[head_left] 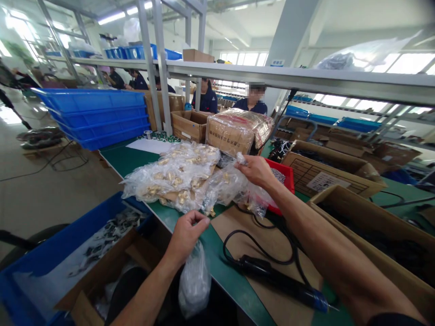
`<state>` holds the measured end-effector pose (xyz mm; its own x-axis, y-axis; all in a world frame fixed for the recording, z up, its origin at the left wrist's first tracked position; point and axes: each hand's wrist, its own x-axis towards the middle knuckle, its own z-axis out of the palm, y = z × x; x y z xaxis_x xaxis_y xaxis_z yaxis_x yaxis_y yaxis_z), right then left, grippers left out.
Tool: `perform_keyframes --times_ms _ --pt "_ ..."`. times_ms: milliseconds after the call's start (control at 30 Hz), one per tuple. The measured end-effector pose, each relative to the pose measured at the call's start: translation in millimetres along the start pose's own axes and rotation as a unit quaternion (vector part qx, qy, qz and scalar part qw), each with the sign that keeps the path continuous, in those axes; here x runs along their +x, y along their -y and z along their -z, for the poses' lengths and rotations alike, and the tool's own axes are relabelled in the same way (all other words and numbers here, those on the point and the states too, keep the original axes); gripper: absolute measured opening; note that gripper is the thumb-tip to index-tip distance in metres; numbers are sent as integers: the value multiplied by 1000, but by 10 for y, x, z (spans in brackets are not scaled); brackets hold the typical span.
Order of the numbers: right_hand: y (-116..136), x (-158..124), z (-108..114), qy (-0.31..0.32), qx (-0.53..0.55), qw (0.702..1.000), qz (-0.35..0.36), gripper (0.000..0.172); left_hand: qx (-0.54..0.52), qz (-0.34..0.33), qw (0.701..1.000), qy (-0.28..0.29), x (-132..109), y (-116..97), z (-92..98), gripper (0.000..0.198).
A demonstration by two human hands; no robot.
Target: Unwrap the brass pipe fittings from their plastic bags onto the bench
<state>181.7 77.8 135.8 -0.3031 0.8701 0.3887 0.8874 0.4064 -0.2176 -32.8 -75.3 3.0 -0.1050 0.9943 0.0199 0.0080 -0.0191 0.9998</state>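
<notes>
My left hand [186, 235] is closed, with a clear plastic bag [195, 283] hanging below it past the table edge. What lies inside that bag is too blurred to name. Farther forward, my right hand [257, 171] pinches the bunched top of another clear plastic bag [226, 183] with a few brass-coloured parts in it. Beside it, a heap of clear bags [173, 174] filled with brass-coloured metal fittings covers the table's left part. A black electric screwdriver [277, 276] with a coiled cord lies on brown cardboard [234, 226] beneath my right forearm.
A red bin [288, 179] of small metal parts stands behind my right wrist. Open cartons [336, 174] line the right side. Stacked blue trays [98, 115] are at the left; a blue tray [37, 278] sits below the table. A taped carton [231, 133] and co-workers are beyond.
</notes>
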Motion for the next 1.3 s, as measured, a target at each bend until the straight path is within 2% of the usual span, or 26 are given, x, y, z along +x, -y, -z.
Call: perform_keyframes --times_ms 167,333,500,567,633,700,767,833,933,1000,1100,1200,1300 --pt "25 230 285 -71 -43 996 28 27 25 22 999 -7 -140 108 163 27" --pt "-32 396 444 -133 -20 989 66 26 31 30 999 -5 -162 177 224 31" --pt "-48 368 613 -188 40 975 110 22 14 21 1000 -7 -205 220 291 33" --pt "25 278 640 -209 59 971 103 19 12 3 999 -43 -179 311 354 39" --pt "130 154 613 -229 61 967 95 13 57 -31 990 -129 -83 450 479 43" --pt "240 24 538 -241 61 965 82 8 119 -56 968 -215 79 602 672 38" --pt "339 -80 440 -243 68 965 73 6 133 -58 965 -219 268 727 903 34" --pt "430 -141 346 -236 80 966 66 7 133 -63 972 -181 427 801 1114 35" --pt "600 -165 236 -202 96 973 62 10 119 -79 984 -109 545 827 1315 36" --pt "771 -165 163 -152 95 981 68 12 111 -90 987 -72 555 822 1382 36" --pt "1150 -170 -9 -5 33 994 108 20 116 -106 987 -29 534 815 1438 35" --pt "1664 -172 -298 162 -91 965 183 31 134 -120 984 2 521 823 1479 32" --pt "2229 -147 -675 241 -170 923 248 42 144 -134 980 8 520 845 1510 24"
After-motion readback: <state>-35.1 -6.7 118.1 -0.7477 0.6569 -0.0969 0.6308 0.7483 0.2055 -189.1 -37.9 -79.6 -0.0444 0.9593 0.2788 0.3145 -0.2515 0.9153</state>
